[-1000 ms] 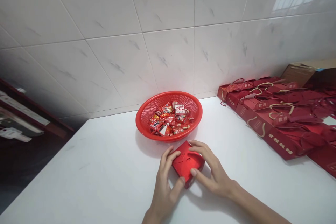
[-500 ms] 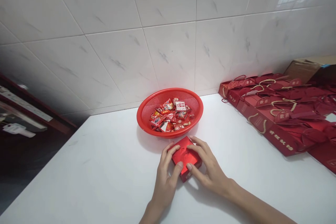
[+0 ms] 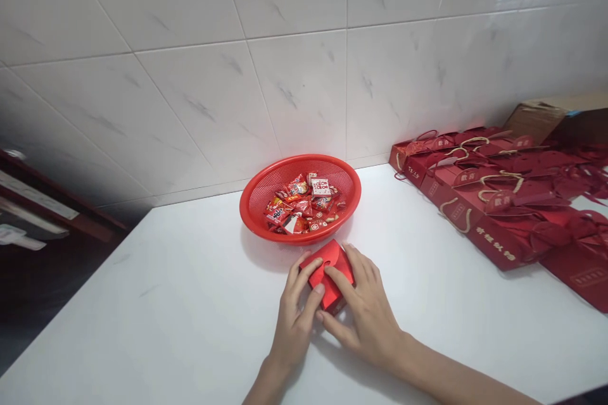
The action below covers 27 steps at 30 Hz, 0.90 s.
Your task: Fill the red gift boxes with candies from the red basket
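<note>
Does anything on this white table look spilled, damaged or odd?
Nothing stands out: the red-wrapped sweets sit inside the red plastic basket, and the small red cardboard box between the left hand and right hand shows no visible damage.

Bare left hand (image 3: 293,324) and right hand (image 3: 371,309); slender fingers (image 3: 341,282); short nails (image 3: 320,289); bare forearms (image 3: 441,368)

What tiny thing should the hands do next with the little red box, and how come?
Perhaps the right hand should gently press the curved flap on the small red cardboard box while the left hand steadies it. The flap's edge shows on top, the right index fingertip is by the small cut-out, and left fingers touch the box.
</note>
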Each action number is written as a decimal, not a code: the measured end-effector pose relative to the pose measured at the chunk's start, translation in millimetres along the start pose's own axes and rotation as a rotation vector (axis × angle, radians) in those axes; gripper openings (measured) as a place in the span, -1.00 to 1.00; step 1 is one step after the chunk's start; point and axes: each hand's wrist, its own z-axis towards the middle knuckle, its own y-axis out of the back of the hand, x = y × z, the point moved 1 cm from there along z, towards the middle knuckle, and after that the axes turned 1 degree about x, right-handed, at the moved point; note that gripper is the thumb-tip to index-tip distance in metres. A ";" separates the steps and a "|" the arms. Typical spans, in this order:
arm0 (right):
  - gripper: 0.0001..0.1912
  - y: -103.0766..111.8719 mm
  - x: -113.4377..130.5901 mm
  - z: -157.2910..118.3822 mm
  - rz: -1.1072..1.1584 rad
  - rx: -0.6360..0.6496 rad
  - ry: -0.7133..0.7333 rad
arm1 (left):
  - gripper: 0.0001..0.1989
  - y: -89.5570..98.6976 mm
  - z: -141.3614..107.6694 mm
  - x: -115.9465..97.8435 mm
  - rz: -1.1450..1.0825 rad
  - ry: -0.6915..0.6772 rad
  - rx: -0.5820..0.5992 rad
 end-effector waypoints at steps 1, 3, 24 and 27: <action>-0.42 0.4 1.4 0.1 -0.025 -0.001 -0.021 | -0.59 0.0 -0.1 -0.3 -0.003 0.000 0.013; -0.43 3.1 2.9 0.7 -0.042 0.005 -0.064 | -0.58 -0.7 -1.0 -0.8 -0.015 -0.005 0.048; -0.49 188.8 -141.4 -141.3 -0.578 -0.496 -0.566 | -0.50 -11.2 3.7 12.9 0.009 0.008 0.147; -0.51 188.9 -159.9 -142.1 -0.550 -0.466 -0.563 | -0.50 -10.0 4.0 12.0 0.017 0.004 0.129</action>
